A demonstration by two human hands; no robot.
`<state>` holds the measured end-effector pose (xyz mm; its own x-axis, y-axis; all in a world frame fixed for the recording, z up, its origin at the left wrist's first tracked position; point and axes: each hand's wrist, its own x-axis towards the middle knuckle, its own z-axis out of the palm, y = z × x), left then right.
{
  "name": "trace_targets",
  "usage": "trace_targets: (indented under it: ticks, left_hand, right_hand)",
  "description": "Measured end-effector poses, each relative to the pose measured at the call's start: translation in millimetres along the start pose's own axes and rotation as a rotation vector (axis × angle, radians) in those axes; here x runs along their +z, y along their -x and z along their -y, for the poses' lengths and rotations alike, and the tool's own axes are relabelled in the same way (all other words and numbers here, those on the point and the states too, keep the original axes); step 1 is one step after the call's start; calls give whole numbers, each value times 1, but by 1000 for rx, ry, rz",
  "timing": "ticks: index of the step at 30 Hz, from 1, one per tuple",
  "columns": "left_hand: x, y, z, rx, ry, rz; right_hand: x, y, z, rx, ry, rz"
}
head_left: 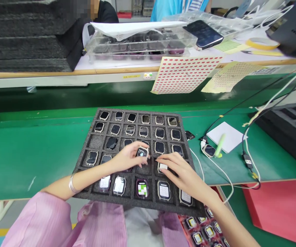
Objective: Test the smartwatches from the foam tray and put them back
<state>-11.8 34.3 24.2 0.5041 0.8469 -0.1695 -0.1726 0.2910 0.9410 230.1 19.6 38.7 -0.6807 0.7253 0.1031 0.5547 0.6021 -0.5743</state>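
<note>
My left hand (pixel 131 156) pinches a smartwatch body (pixel 142 153) with a lit dark screen, raised a little over a black foam tray (pixel 95 141). The tray's compartments hold many strapless smartwatches, the back rows with dark screens. Over the tray's right part, my right hand (pixel 180 169) has its fingers stretched and apart. Its thumb and fingertips are at a watch with a white lit screen (pixel 163 167), partly covered by the hand; whether they touch it I cannot tell. Along the front row lie a watch with a green and white screen (pixel 142 188) and a white-screened watch (pixel 163 190).
Right of the tray, a watch on a cable (pixel 209 150), a light green pen (pixel 220 145) and white paper (pixel 225 136) lie on the green bench (pixel 34 154). A red tray of watches (pixel 186 230) sits below. Black foam trays (pixel 26 37) are stacked on the shelf.
</note>
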Motion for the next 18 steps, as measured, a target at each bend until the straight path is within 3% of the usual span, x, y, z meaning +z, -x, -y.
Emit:
trace_targets:
  ticks: [5,10,15,18]
  left_hand:
    - [-17,0,-23,127,17,-279]
    - [-35,8,-16,134,6,-362]
    - [-56,16,-11,140,6,-456]
    - [-57,16,-8,127,42,-466]
  right_hand:
    - [32,-57,22,-231,50,195]
    - [71,-88,45,-59,130,141]
    - [66,-84,47,18,51,109]
    - [52,-76,41,14,-238,76]
